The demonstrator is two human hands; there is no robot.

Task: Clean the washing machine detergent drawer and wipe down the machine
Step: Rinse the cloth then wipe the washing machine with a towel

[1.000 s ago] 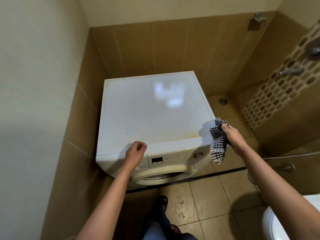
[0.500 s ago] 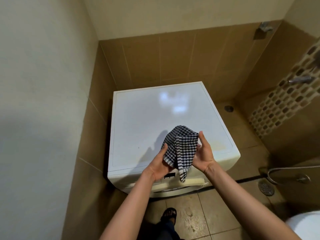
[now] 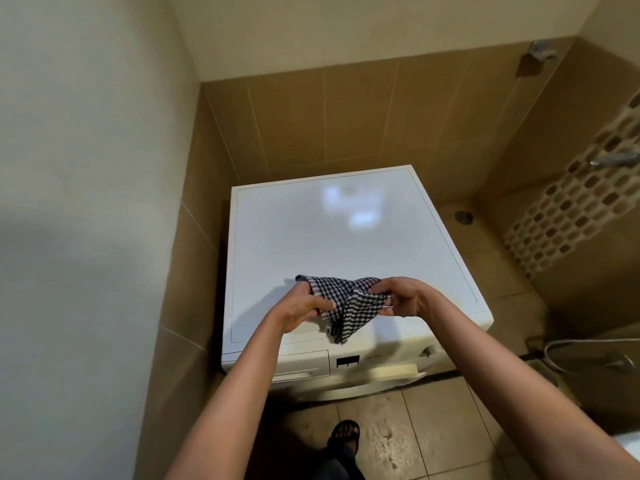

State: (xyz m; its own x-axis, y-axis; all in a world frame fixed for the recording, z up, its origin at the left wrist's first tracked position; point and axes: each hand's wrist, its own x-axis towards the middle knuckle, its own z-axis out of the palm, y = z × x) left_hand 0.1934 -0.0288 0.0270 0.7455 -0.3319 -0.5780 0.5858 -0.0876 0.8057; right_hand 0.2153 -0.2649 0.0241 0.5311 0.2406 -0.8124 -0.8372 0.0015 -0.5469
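Observation:
A white front-loading washing machine (image 3: 346, 237) stands in a tiled corner, its flat top bare. The detergent drawer (image 3: 301, 363) at the front upper left is closed. Over the front part of the top I hold a black-and-white checked cloth (image 3: 349, 306) between both hands. My left hand (image 3: 301, 306) grips its left side with curled fingers. My right hand (image 3: 401, 296) pinches its right side. A corner of the cloth hangs down toward the machine's front edge.
Brown tiled walls close in behind and to the left of the machine. A floor drain (image 3: 463, 216) lies to its right, and a shower hose (image 3: 568, 344) lies on the floor farther right. My sandalled foot (image 3: 344, 436) stands in front of the machine.
A second ago my right hand alone held the cloth off the machine's right side. Both hands now hold it over the top, and it has gone from upright to spread sideways.

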